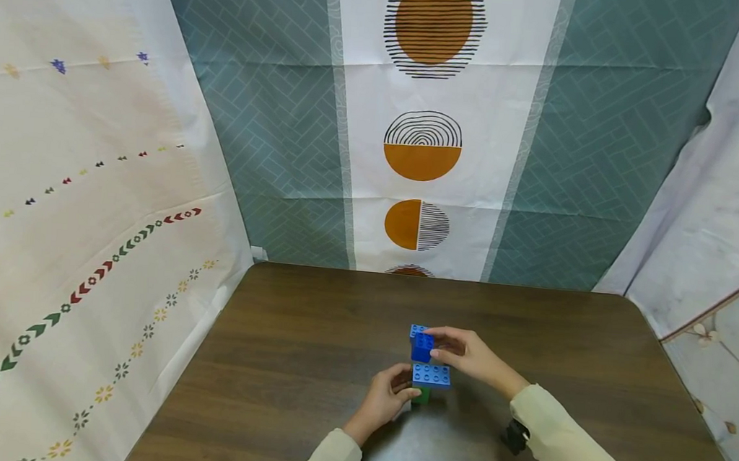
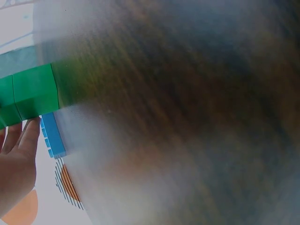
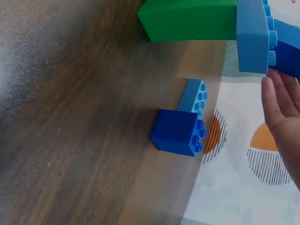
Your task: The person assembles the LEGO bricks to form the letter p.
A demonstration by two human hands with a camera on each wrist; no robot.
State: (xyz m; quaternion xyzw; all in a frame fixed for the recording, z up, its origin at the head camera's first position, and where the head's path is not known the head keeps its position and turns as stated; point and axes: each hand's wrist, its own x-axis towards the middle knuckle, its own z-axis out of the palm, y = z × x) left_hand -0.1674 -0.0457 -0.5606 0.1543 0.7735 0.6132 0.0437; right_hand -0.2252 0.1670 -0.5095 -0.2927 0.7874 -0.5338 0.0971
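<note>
Two stacked green bricks point(image 3: 187, 18) stand upright on the table with a light blue brick point(image 1: 431, 375) across their top. My left hand point(image 1: 384, 399) holds this stack from the left, thumb at the green side. In the left wrist view its fingers lie against the green bricks point(image 2: 35, 91). Between thumb and fingers, my right hand point(image 1: 469, 355) pinches a dark blue brick point(image 3: 287, 49). That brick is right at the studs of the light blue one in the right wrist view. The right fingers partly cover it.
Behind the stack, another dark blue brick point(image 3: 176, 131) and another light blue brick point(image 3: 191, 96) sit on the brown wooden table point(image 1: 310, 327). A patterned cloth point(image 1: 426, 90) hangs at the table's far edge, with white cloths on both sides.
</note>
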